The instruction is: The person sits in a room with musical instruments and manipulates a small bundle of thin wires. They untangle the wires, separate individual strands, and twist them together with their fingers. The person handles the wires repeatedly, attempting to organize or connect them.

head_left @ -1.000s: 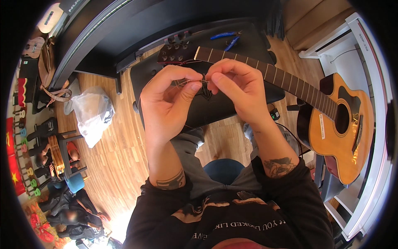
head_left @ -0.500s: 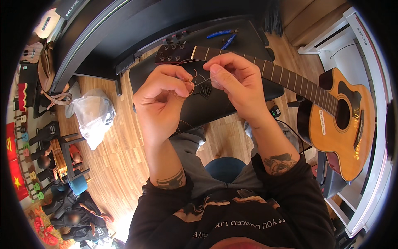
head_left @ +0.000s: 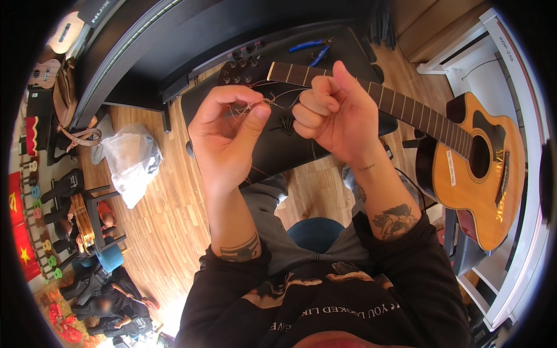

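On the wooden floor [head_left: 168,238], plastic bag [head_left: 136,162], contents unclear, left hand [head_left: 225,136] pinching strings [head_left: 248,108]

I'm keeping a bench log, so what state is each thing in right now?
Left hand: thumb and fingers pinching thin, looped wire
Right hand: fingers curled, thumb raised; whether it holds wire is unclear
Amber-topped wooden acoustic guitar: no strings discernible across the sound hole
Blue-handled metal pliers: handles spread apart
Small black pins: heaped loosely on black padded bench
Clear plastic bag: crumpled on wooden floor
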The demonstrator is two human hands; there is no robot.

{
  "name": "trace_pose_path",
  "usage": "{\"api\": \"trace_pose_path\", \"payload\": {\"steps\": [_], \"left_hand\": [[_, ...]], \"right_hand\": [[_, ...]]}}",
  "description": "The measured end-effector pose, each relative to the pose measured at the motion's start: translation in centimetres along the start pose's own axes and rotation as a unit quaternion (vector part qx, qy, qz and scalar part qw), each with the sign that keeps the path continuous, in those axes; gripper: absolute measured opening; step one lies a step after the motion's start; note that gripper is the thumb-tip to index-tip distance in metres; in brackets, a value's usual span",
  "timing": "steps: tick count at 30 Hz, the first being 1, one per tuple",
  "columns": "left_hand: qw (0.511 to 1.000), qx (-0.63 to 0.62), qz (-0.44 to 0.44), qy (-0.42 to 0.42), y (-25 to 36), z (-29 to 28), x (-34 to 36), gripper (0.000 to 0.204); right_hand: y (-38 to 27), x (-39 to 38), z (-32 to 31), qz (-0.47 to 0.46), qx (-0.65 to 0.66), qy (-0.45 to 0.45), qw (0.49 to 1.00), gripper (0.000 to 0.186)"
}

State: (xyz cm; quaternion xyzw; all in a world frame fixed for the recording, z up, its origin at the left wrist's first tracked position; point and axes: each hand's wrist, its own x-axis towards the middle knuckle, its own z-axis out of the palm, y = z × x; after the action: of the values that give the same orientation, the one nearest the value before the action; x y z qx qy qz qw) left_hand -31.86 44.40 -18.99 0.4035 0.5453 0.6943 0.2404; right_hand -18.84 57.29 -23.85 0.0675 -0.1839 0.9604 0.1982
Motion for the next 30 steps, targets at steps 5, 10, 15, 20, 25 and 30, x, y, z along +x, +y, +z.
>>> {"api": "trace_pose_path", "payload": {"steps": [5,10,15,20,25,30], "left_hand": [[0.999,0.010,-0.041,0.012,0.2,0.3,0.0,0.013],[0.999,0.043,0.008,0.002,-0.6,0.4,0.3,0.010],[0.997,0.001,-0.077,-0.025,0.0,-0.1,0.3,0.010],[0.997,-0.003,-0.064,-0.044,-0.4,-0.3,0.2,0.010],[0.997,0.029,-0.037,-0.054,-1.0,-0.1,0.2,0.011],[0.995,0.043,-0.032,-0.082,-1.1,-0.4,0.2,0.011]], "right_hand": [[1.6,0.2,1.3,-0.174,-0.438,0.149,0.869,0.015],[2.0,0.8,1.6,-0.383,-0.655,0.069,0.647,0.022],[1.7,1.0,0.8,-0.396,-0.700,0.068,0.591,0.019],[1.6,0.7,0.9,-0.373,-0.705,0.058,0.601,0.017],[2.3,0.4,0.8,-0.361,-0.695,0.089,0.615,0.017],[2.0,0.2,0.9,-0.347,-0.711,0.073,0.608,0.019]]}}
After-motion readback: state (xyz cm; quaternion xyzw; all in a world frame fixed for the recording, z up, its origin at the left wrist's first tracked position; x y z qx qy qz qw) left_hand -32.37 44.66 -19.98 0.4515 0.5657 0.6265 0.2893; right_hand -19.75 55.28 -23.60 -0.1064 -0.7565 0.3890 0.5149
